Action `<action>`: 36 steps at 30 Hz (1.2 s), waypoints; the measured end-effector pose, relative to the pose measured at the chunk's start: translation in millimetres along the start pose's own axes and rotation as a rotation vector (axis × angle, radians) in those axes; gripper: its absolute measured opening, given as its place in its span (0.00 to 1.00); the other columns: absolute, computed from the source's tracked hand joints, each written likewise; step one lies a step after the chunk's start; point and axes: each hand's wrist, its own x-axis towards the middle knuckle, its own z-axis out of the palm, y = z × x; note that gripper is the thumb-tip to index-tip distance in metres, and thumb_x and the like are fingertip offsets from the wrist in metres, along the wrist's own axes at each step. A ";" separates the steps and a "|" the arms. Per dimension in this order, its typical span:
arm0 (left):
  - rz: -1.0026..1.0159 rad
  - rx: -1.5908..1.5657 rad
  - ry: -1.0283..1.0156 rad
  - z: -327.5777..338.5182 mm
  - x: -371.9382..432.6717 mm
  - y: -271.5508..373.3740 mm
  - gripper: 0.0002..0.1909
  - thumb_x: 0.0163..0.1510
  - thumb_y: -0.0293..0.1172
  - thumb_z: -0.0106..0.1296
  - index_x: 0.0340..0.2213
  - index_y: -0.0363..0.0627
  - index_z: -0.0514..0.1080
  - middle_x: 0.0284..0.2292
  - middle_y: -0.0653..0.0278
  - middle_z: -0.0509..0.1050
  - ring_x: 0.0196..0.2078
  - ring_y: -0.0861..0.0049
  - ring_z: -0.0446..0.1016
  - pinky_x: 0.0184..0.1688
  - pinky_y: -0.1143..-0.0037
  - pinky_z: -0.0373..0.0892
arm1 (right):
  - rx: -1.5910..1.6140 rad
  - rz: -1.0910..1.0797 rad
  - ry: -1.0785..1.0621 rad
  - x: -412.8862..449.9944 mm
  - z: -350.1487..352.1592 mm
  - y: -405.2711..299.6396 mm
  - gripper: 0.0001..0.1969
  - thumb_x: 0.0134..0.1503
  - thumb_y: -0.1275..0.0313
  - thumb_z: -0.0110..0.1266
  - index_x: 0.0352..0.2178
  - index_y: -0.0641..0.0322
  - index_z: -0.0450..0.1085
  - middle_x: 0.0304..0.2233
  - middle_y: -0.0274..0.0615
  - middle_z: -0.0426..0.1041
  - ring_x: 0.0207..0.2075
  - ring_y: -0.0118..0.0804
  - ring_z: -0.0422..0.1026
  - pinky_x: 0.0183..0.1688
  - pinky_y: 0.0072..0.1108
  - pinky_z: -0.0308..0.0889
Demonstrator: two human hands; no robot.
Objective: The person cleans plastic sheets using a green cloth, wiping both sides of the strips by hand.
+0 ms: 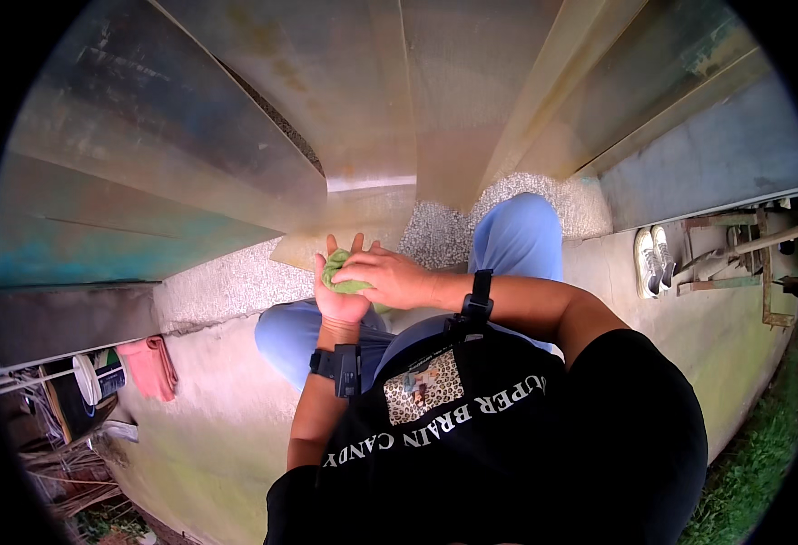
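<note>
A crumpled green cloth (337,271) lies between my two hands, in front of my lap. My left hand (342,304) is palm up beneath the cloth, its fingers spread and pointing away from me. From the right, my right hand (396,278) reaches across and presses the cloth against the left palm with its fingers; how firmly it grips is partly hidden. Both wrists wear black straps with small devices. Under and beyond the hands is the corner of a thin tan sheet (293,249), resting on the speckled floor.
Large stained panels (372,102) stand before me. On the right are a pair of sneakers (652,262) and a rusty metal frame (773,272). On the left are a pink cloth (150,368), a white bucket (99,377) and a pile of sticks (75,477). Grass (753,470) borders the concrete.
</note>
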 end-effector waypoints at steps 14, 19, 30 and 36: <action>0.107 0.722 0.756 -46.0 31.7 -7.1 0.43 0.42 0.35 0.49 0.53 0.42 0.35 0.54 0.54 0.42 0.55 0.62 0.46 0.53 0.67 0.44 | 0.097 0.333 0.086 -4.6 -100.5 29.4 0.25 0.42 0.72 0.52 0.44 0.55 0.55 0.36 0.47 0.65 0.38 0.42 0.66 0.40 0.26 0.61; 0.614 1.006 0.229 16.5 73.4 37.6 0.41 0.44 0.27 0.50 0.53 0.42 0.36 0.54 0.50 0.41 0.56 0.63 0.43 0.54 0.72 0.46 | 0.737 0.418 0.268 -10.5 -121.7 16.0 0.24 0.45 0.75 0.52 0.44 0.64 0.55 0.37 0.38 0.65 0.39 0.26 0.63 0.40 0.19 0.61; 0.297 1.322 -0.308 50.6 92.4 74.8 0.16 0.47 0.32 0.48 0.40 0.43 0.66 0.34 0.67 0.70 0.36 0.85 0.65 0.41 0.82 0.60 | 0.357 0.051 0.361 10.8 -158.5 -48.7 0.23 0.42 0.76 0.53 0.43 0.59 0.59 0.40 0.38 0.64 0.41 0.27 0.63 0.44 0.19 0.58; 0.329 1.058 -0.337 40.0 89.2 49.0 0.15 0.50 0.29 0.43 0.40 0.37 0.65 0.37 0.66 0.69 0.42 0.80 0.64 0.46 0.78 0.59 | -0.764 -0.574 0.525 54.3 -137.6 -37.9 0.34 0.28 0.72 0.56 0.44 0.42 0.61 0.46 0.38 0.60 0.40 0.44 0.62 0.44 0.38 0.56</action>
